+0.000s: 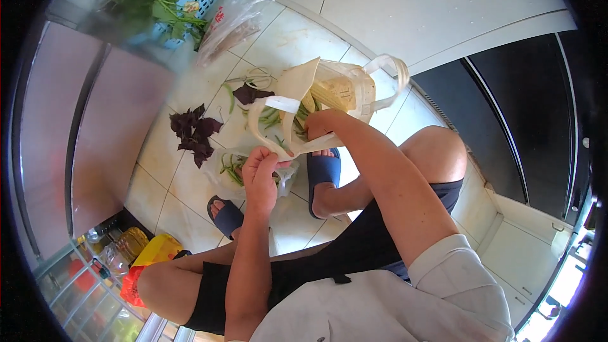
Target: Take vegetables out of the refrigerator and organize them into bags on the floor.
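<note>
A cream tote bag [298,80] lies tipped on the tiled floor between my feet, its mouth towards me. My left hand [260,171] pinches the near edge of the bag beside its looped handle [256,116]. Inside the mouth is my right hand [320,122]; its fingertips are hidden, so whether it grips anything does not show. A corn cob [328,97] and some green beans [302,116] show in the bag. More green pods [270,118] lie just left of it. Under my left hand, a clear plastic bag [216,161] holds green beans [232,169].
Dark purple leaves [194,130] lie on the left floor tiles, near scissors [258,78]. A blue basket [204,7] of leafy greens and a plastic bag [232,23] stand far left. Cabinets border the right; oil bottles [130,244] stand by my left knee.
</note>
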Available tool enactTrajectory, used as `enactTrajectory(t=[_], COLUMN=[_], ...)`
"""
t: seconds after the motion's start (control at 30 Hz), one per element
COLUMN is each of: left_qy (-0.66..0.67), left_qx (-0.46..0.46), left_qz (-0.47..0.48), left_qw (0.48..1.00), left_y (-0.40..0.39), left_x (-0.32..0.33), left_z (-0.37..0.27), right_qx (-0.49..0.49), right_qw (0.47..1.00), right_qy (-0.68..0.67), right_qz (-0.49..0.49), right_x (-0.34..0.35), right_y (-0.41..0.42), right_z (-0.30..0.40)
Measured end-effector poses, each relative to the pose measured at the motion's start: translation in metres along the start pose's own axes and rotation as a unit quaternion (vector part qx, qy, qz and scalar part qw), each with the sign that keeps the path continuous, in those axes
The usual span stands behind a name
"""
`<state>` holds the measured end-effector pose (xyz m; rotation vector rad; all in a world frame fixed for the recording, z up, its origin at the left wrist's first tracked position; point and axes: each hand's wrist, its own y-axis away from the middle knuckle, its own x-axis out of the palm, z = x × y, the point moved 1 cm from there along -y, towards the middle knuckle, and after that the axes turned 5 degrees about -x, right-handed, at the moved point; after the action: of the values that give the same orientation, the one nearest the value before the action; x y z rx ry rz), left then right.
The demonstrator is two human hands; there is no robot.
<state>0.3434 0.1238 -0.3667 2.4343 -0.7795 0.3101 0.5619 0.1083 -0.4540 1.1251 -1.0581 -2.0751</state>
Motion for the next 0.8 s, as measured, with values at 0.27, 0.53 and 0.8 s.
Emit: enactTrajectory(t=[0.27,0.53,0.8], left_qy=[-0.056,-0.028,-0.036], left_qx=[-0.009,-0.003,-0.012], left_qz=[0.009,-0.025,-0.014], left_qw=[0.998,0.999,0.999], left_y=[0.021,0.016,0.012], left_x=[-0.002,-0.015,-0.008], left_z=[0.008,0.01,0.007], right_qx=[-0.008,0.037,0.048], right_qw=[0.981,0.942,0.978], right_qy=[0.081,0.015,-0.014], right_qz=[-0.178,-0.333,-0.203], right_x=[0.036,-0.005,-0.039], right_y=[-0.014,-0.03,-0.018], right_z=[0.011,-0.018,-0.008])
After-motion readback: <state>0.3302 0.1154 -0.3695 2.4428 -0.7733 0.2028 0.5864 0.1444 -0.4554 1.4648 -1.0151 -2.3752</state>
